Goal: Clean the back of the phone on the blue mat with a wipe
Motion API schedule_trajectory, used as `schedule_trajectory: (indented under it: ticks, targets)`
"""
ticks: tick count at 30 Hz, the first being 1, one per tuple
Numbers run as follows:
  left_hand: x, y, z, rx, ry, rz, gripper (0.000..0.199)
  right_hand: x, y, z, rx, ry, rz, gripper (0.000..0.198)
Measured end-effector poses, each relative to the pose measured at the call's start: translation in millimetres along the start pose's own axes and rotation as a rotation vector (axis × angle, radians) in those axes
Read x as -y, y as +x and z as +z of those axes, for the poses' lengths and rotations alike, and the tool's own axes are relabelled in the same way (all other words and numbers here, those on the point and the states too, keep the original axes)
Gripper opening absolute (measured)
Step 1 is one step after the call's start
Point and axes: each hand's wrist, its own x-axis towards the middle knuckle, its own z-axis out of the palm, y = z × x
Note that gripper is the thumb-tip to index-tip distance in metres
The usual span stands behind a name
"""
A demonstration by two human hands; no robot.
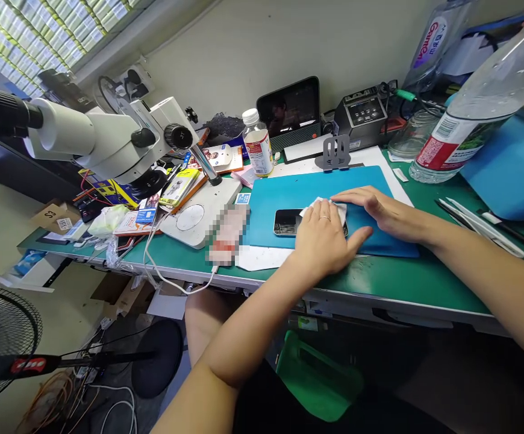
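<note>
A dark phone (284, 222) lies flat on the blue work mat (307, 190), partly covered by my hands. My left hand (323, 238), a ring on one finger, rests on top of the phone's right part. A white wipe (318, 205) lies over the phone, and my right hand (373, 208) presses flat on it with the fingers stretched out. Both hands meet over the phone's right end, which is hidden.
A white microscope (108, 141) with its round base (194, 217) stands at the left. Behind the mat are a small white bottle (258, 144), a dark screen (291, 111), a soldering station (364, 114) and a grey stand (335, 154). A large water bottle (474, 102) and tweezers (479, 223) sit right. The bench's front edge (379, 295) is close.
</note>
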Motion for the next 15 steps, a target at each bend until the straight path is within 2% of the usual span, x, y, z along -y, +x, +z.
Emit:
schedule_trajectory:
  ticks: [3, 8, 11, 15]
  targets:
    - [22.9, -3.7, -0.3, 0.031, -0.018, -0.05, 0.083, 1.0, -0.5, -0.8, -0.003, 0.01, 0.033, 0.107]
    - [56.6, -36.0, -0.5, 0.048, 0.012, -0.083, 0.073, 0.9, 1.1, 0.3, -0.019, 0.015, 0.046, 0.102]
    - [60.9, -57.2, 0.4, 0.049, 0.003, -0.069, 0.072, 0.4, 2.1, -0.1, -0.008, 0.004, 0.053, 0.099]
    - [51.7, -76.5, 2.2, 0.019, -0.009, -0.095, 0.074, -0.9, 2.5, -1.3, -0.005, -0.03, 0.045, 0.099]
